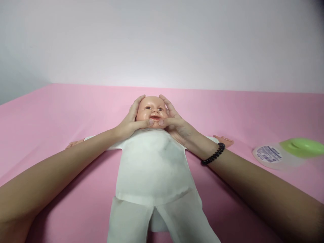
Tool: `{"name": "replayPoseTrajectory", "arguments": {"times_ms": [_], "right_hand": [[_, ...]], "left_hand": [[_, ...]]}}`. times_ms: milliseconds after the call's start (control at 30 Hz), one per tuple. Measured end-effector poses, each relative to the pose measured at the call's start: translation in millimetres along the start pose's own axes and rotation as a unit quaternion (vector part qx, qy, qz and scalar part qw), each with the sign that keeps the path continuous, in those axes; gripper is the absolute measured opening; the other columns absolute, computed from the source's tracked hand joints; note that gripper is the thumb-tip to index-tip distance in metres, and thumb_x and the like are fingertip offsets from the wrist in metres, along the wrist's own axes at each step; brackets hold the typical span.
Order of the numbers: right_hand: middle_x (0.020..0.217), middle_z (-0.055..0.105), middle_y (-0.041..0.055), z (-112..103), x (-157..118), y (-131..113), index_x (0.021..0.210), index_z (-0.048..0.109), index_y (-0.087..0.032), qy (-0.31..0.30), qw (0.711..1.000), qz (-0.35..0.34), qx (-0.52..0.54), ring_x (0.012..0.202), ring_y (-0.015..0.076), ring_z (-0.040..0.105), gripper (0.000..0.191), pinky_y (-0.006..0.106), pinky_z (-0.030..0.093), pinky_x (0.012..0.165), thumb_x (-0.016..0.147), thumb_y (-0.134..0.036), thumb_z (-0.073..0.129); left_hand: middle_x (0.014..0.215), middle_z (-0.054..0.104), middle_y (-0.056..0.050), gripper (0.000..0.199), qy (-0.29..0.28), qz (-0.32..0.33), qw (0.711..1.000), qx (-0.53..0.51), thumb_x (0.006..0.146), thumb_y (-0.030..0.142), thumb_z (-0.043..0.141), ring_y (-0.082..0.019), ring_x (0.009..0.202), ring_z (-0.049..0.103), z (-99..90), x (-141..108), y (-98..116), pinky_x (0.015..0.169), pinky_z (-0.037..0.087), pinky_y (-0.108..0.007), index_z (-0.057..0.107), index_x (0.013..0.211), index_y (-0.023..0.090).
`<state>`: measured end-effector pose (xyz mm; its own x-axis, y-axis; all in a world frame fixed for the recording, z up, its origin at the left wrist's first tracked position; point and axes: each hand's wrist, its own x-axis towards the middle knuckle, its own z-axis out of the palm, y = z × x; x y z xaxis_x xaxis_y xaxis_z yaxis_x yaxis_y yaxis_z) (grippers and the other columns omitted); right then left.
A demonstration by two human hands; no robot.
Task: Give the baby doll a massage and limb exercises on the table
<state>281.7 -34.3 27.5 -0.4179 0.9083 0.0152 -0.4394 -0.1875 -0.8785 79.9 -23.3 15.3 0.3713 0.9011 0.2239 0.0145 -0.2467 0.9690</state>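
The surface (88, 111) is plain pink. The baby doll (154, 162) has a white, unpatterned cloth body and peach skin with reddish lips. The bottle (268, 154) is translucent whitish, its cap (302, 147) lime green, its label (268, 154) white with purple print. The coiled wristband (214, 155) is black.

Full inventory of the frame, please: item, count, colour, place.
Doll: 1, white cloth body, peach head and hands, on its back, centre
Bottle: 1, translucent with green top, lying at the right edge
Label: 1, pale with dark print, on the bottle; text too small to read
Pink surface: 1, pink, under doll and bottle
Wall: 1, pale grey, behind
Bracelet: 1, black, beaded, right wrist
Left hand: 1, bare, on the doll's head, left side of view
Right hand: 1, bare, on the head's other side
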Motion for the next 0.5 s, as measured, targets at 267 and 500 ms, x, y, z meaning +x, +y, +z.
{"name": "replayPoseTrajectory", "arguments": {"times_ms": [267, 500], "right_hand": [[0.156, 0.051, 0.0018, -3, 5, 6, 0.162, 0.027, -0.046, -0.012, 1.000, -0.017, -0.002, 0.136, 0.0249, 0.062, 0.115, 0.045, 0.055, 0.115, 0.070, -0.018, 0.090], [0.157, 0.051, 0.0013, -6, 8, 12, 0.162, 0.030, -0.047, -0.002, 0.999, -0.038, -0.029, 0.135, 0.0237, 0.063, 0.111, 0.040, 0.057, 0.112, 0.072, -0.029, 0.093]], "left_hand": [[0.172, 0.024, -0.010, 0.096, 0.004, -0.004, 1.000, -0.018, 0.084, 0.040, 0.078, -0.040, 0.152, 0.041, 0.6, 0, -2, 0.124, 0.040, -0.062, 0.023, 0.162, 0.033], [0.173, 0.023, -0.007, 0.091, 0.011, -0.004, 1.000, -0.027, 0.086, 0.042, 0.077, -0.040, 0.155, 0.035, 1.5, 1, -4, 0.127, 0.036, -0.059, 0.025, 0.161, 0.035]]}}
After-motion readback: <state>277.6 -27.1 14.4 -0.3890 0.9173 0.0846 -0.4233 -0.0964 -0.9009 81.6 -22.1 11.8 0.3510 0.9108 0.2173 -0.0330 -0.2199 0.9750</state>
